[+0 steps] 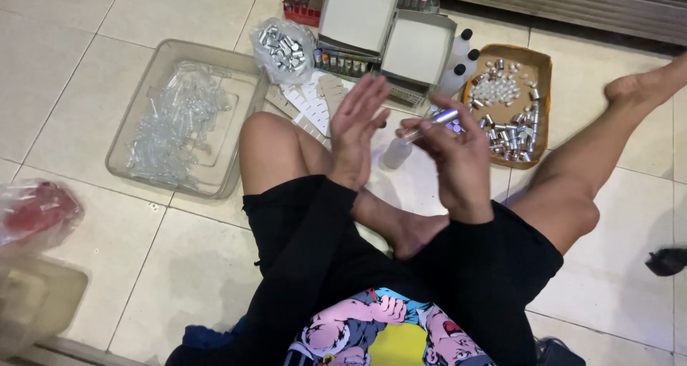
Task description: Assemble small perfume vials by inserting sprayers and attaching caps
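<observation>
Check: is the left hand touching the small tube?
Apart. Head view shows the left hand open, floor visible between it and the tube held by the right hand.

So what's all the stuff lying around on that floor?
clear tub: one, see-through, floor left, full of clear vials
bag of caps: one, clear with silver caps, behind the tub
card sheets: a few, white and tan, by the left knee
white boxes: two, open, top centre
small bottles: about three, white with black caps, right of the boxes
brown tray: one, right, holding silver caps and white bits
red bag: one, far left
vial: one, clear with silver cap, in the right hand
left hand: open, fingers spread
right hand: gripping the vial
</observation>
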